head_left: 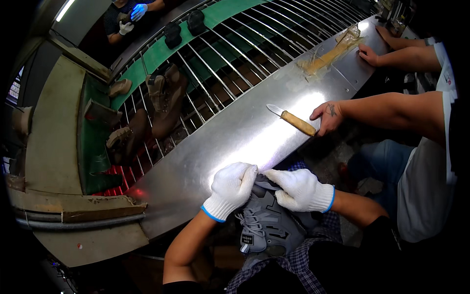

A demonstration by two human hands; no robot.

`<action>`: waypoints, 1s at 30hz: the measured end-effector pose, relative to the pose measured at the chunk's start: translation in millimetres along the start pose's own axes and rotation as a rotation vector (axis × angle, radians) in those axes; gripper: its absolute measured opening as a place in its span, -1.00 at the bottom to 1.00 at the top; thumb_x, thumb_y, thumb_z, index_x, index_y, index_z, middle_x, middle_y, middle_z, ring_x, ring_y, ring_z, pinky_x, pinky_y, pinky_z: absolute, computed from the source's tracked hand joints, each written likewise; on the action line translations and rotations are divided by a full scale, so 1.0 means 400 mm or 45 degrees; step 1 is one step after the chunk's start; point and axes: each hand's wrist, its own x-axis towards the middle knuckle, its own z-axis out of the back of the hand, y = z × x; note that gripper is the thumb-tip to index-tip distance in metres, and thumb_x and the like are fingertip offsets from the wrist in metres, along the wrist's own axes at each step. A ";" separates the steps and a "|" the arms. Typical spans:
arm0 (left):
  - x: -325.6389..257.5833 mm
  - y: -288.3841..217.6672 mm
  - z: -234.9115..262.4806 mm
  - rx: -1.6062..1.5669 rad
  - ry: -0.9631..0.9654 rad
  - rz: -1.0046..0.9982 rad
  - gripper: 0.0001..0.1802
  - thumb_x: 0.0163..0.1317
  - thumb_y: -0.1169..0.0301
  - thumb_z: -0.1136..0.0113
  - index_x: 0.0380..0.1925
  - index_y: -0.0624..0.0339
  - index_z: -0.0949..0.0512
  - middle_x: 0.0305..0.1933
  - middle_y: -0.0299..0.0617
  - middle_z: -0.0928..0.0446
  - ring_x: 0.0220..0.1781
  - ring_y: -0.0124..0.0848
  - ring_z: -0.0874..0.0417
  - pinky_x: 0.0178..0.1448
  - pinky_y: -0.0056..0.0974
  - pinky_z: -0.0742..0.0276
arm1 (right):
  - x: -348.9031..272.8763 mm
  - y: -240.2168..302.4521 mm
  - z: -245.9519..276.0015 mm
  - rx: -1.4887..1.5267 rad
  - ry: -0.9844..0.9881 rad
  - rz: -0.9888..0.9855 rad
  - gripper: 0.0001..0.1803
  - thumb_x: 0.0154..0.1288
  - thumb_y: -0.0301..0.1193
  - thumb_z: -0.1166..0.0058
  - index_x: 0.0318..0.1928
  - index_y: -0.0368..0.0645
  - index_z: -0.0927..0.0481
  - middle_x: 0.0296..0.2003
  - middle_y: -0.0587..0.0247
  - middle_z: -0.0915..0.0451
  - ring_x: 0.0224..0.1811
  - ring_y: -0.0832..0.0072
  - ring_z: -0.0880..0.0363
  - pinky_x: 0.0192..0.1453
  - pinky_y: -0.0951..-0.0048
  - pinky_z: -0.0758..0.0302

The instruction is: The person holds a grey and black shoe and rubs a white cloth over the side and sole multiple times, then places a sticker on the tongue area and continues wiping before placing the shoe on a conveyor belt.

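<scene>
A grey lace-up sneaker (264,215) rests against my checkered apron, its tongue and laces toward me. My left hand (232,183), in a white knit glove with a blue cuff, is closed in a pinch at the shoe's far end. My right hand (299,188), gloved the same way, pinches close beside it, also at that end. The fingertips nearly meet there, and gloves hide what exactly lies between them. Beyond my hands, a knife (297,122) with a short blade and a yellowish handle lies on the metal ledge (210,152).
A barred conveyor (215,73) with a green strip (142,71) carries brown boots (166,98) and dark shoes (196,22). Two people stand at the right; one bare hand (329,117) rests by the knife handle. Tape (328,54) covers part of the ledge. Another gloved person (132,19) works opposite.
</scene>
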 end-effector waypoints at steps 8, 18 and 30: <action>0.006 -0.016 0.003 0.072 0.046 0.065 -0.76 0.47 0.35 -0.25 -0.21 0.28 -0.80 -0.27 0.03 -0.77 -0.26 -0.11 -0.80 -0.08 -0.12 -0.68 | 0.002 0.018 0.019 -0.135 0.069 0.029 -0.27 0.25 -0.37 -0.20 0.42 -0.39 -0.43 -0.32 -0.03 -0.72 -0.41 0.11 -0.76 -0.30 0.21 -0.75; 0.012 -0.034 0.015 0.035 0.098 0.073 -0.77 0.30 0.28 -0.50 -0.33 0.21 -0.71 -0.29 -0.06 -0.76 -0.33 -0.23 -0.76 -0.14 -0.20 -0.66 | -0.027 0.031 0.015 -0.087 0.056 0.015 -0.11 0.18 -0.42 -0.28 0.49 -0.47 -0.28 -0.27 -0.08 -0.68 -0.36 0.10 -0.75 -0.26 0.21 -0.73; 0.013 -0.009 0.002 0.010 0.022 0.019 -0.68 0.25 0.11 -0.52 -0.35 0.14 -0.76 -0.37 -0.12 -0.73 -0.32 -0.18 -0.76 -0.16 -0.16 -0.66 | -0.077 0.045 0.002 -0.152 -0.053 0.057 -0.28 0.14 -0.48 -0.28 0.38 -0.22 -0.53 -0.09 0.00 -0.68 -0.32 0.18 -0.76 -0.24 0.27 -0.74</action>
